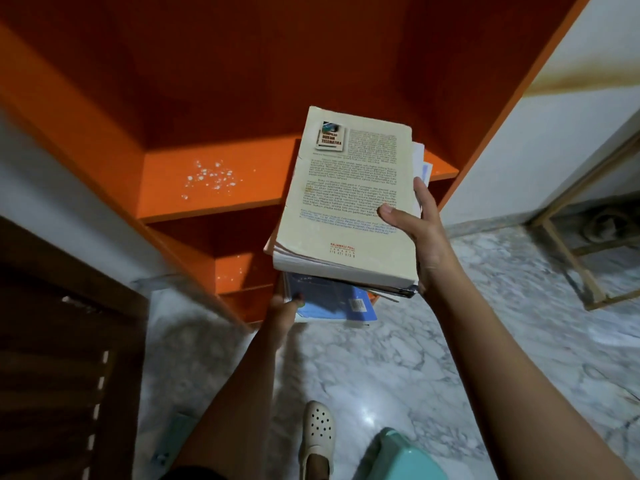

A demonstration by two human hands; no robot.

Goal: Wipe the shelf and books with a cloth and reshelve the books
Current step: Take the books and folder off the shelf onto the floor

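Observation:
I hold a stack of books (346, 202) in front of the orange shelf unit (207, 98). Its top book shows a cream back cover with printed text; a blue book (332, 304) sticks out underneath. My right hand (415, 233) grips the stack's right edge, thumb lying on the cream cover. My left hand (282, 306) holds the stack from below at its near left corner, mostly hidden by the books. The orange shelf board (207, 185) behind the stack has white specks (211, 178) on it. No cloth is in view.
A lower orange shelf compartment (239, 271) sits beneath. White marble floor (381, 358) spreads below, with my foot in a cream clog (317, 434) and a teal plastic object (401, 459) beside it. Dark wooden furniture (62, 341) stands left; a wooden frame (581, 265) stands right by the wall.

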